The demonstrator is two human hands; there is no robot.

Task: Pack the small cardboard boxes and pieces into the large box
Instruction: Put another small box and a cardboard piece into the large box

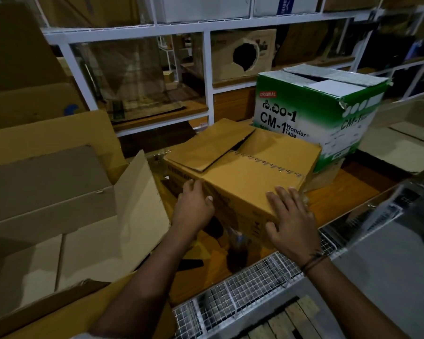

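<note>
A small brown cardboard box (250, 172) with a stapled top seam and one loose flap sits tilted in the middle of the view. My left hand (194, 209) grips its near left corner. My right hand (291, 216) lies flat on its near right corner, thumb wrapped over the front face. The large open box (130, 206) stands at the left, flaps raised, with flat cardboard pieces (47, 189) lying inside. Behind the brown box on the right stands a green and white CM-1 Wonder Tape box (328, 118), its top flaps loosely closed.
White metal shelving (208, 77) with stored cartons runs across the back. A wire mesh panel (242, 292) lies along the near edge. A wooden surface (348, 189) shows on the right, with grey flat boards (397, 148) beyond. Dark scraps (216, 241) lie under the brown box.
</note>
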